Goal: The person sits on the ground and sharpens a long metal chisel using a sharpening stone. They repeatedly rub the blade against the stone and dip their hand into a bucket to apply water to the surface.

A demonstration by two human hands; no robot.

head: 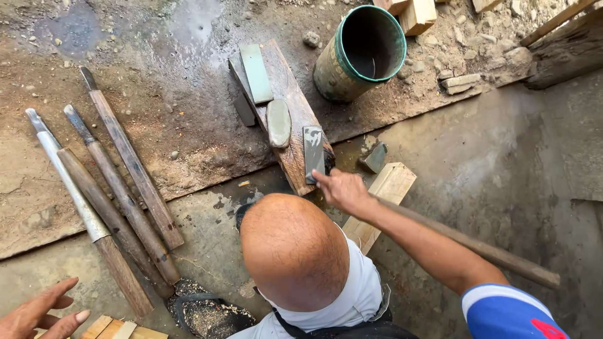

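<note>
1. Dark grey stone is what the right hand (pixel 342 188) meets: a flat whetstone (pixel 313 154) with a pale wet smear on its face. It lies just ahead of the grip, its long axis running away from the fingertips.
2. The grip is loose and narrow. The forefinger is stretched to the near end of the whetstone, the other fingers are half curled, and nothing is held in it.
3. The whetstone rests at the near end of a rough brown plank (pixel 289 94). The plank lies on the ground and slants away from the grip toward the far left.
4. Further from the grip on the same plank are a smooth oval grey stone (pixel 278 122) and, beyond it, a long green-grey slab (pixel 256 72).
5. Just right of the grip there is a pale wooden block (pixel 383 194), and a round wooden handle (pixel 490 251) passes under the forearm.
6. Far ahead and a little right stands a bucket (pixel 361 53) with a green rim, dirty outside.
7. A co-worker's bare head (pixel 292 251) is below the grip, between the two hands.
8. The left hand (pixel 38 314) is well apart, far to the left, with the palm spread and nothing in it. The right hand is clearly the nearer one.
9. Beside the left hand lie long chisels (pixel 125 182) with worn wooden shafts and metal tips, side by side on the ground.
</note>
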